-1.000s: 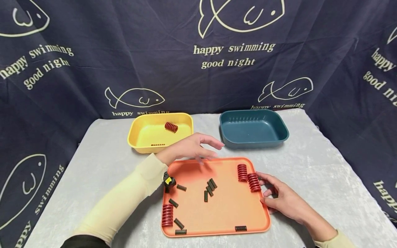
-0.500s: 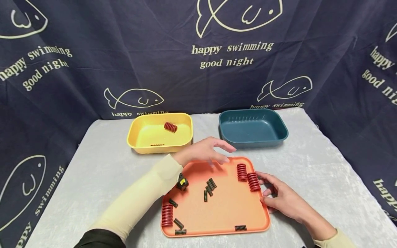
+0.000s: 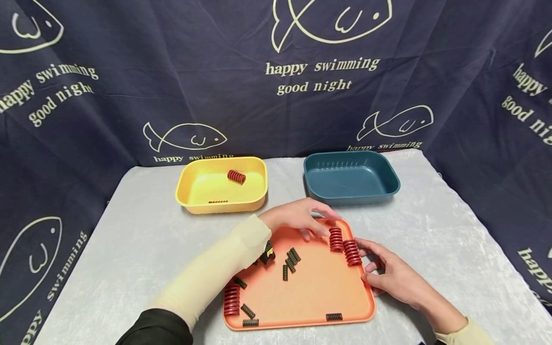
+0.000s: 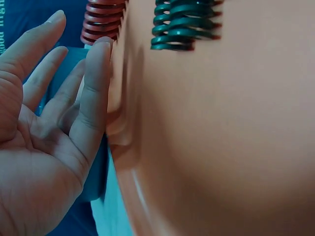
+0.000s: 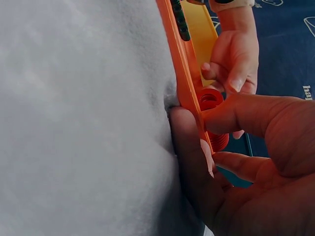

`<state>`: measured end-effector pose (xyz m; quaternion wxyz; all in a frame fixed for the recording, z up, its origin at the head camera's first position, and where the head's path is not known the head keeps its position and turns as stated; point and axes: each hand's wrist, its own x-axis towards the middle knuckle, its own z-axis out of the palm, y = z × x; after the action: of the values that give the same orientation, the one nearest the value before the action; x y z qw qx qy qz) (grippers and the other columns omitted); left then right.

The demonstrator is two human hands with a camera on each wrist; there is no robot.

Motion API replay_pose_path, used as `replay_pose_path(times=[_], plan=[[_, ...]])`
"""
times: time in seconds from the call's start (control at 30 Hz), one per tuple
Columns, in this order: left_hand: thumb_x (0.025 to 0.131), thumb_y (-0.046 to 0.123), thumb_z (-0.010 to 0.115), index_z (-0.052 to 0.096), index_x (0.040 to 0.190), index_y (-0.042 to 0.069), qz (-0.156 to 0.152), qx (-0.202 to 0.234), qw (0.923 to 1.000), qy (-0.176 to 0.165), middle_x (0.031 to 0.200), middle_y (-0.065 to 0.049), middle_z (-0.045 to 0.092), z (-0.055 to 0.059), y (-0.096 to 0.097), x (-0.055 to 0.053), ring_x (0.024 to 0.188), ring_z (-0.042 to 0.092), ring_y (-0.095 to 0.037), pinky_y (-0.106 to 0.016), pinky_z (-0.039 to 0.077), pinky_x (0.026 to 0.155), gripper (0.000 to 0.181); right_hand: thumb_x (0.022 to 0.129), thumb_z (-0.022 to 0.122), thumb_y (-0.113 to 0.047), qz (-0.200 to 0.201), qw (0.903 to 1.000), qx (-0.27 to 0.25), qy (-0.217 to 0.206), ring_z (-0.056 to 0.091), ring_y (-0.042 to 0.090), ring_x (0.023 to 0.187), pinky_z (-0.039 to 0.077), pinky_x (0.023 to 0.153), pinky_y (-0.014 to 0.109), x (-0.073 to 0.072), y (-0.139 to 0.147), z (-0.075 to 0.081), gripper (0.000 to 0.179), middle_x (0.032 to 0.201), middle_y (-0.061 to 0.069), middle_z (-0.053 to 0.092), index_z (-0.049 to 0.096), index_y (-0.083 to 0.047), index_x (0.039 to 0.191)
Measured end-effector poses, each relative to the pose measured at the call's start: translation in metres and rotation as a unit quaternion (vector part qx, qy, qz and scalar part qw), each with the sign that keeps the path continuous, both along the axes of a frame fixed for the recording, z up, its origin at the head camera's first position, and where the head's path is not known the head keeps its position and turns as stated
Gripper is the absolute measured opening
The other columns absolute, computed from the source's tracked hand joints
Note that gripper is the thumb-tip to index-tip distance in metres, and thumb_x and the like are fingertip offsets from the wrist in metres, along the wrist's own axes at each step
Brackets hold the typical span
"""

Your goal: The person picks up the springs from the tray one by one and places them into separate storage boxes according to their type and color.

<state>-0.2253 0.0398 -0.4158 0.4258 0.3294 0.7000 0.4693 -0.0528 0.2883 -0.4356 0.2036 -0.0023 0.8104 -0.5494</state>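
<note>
An orange tray [image 3: 310, 297] holds red coil springs and several small dark green springs [image 3: 291, 262]. My left hand [image 3: 302, 215] is over the tray's far edge, fingers spread, fingertips right at a red spring [image 3: 336, 239] in the far right corner. The left wrist view shows nothing in that palm, with the red spring [image 4: 103, 19] just beyond the fingertips. A second red spring [image 3: 351, 252] lies against the right rim. There my right hand [image 3: 394, 275] pinches the tray's rim, thumb on top and a finger [image 5: 184, 130] underneath. Another red spring [image 3: 231, 300] lies along the left rim.
Behind the tray stand a yellow bin [image 3: 222, 209] with red springs inside and a dark blue bin [image 3: 353, 199]. Something black and yellow [image 3: 268, 253] shows under the left wrist. A navy fish-print cloth [image 3: 258, 110] hangs behind the table.
My left hand has moved right along the tray's far edge, from near the yellow bin to the red spring in the corner. My right hand has stayed on the rim.
</note>
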Motion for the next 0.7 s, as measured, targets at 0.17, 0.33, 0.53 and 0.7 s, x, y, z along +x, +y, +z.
replay_pose_path(times=[0.17,0.33,0.53,0.7], plan=[[0.092,0.008,0.078,0.063,0.143,0.014,-0.024,0.003,0.9996,-0.013,0.135,0.002,0.065,-0.005,0.009,0.000,0.087,0.070,-0.025,-0.039,0.065,0.067,0.053,0.089,0.075,0.001,0.008,0.9999,-0.001,0.011,0.058,0.029,0.093,0.061,0.057,0.043,0.000,0.000,0.000,0.081,0.138,0.024,0.049,0.034,-0.005,0.158],[0.090,0.005,0.079,0.065,0.140,0.012,-0.041,0.001,0.9990,-0.019,0.127,0.005,0.068,-0.008,0.015,0.003,0.079,0.068,-0.022,-0.039,0.065,0.065,0.052,0.090,0.075,0.000,0.007,0.9999,-0.001,0.015,0.058,0.029,0.094,0.061,0.057,0.043,0.001,-0.001,0.001,0.080,0.138,0.025,0.048,0.035,-0.005,0.158],[0.090,-0.002,0.077,0.070,0.133,0.007,-0.028,0.002,0.9991,-0.033,0.120,-0.004,0.072,-0.013,0.013,0.005,0.077,0.070,-0.020,-0.040,0.065,0.069,0.044,0.090,0.075,0.000,0.007,1.0000,-0.001,0.007,0.057,0.029,0.094,0.061,0.057,0.043,0.001,-0.002,0.002,0.080,0.138,0.025,0.048,0.034,-0.004,0.158],[0.092,-0.005,0.074,0.071,0.129,0.003,-0.013,-0.001,0.9980,-0.062,0.115,-0.004,0.073,-0.014,0.008,0.005,0.086,0.074,-0.021,-0.041,0.065,0.073,0.039,0.090,0.075,0.001,0.001,1.0000,0.002,0.001,0.057,0.030,0.095,0.061,0.057,0.044,0.001,-0.001,0.002,0.080,0.139,0.024,0.049,0.034,-0.005,0.159]])
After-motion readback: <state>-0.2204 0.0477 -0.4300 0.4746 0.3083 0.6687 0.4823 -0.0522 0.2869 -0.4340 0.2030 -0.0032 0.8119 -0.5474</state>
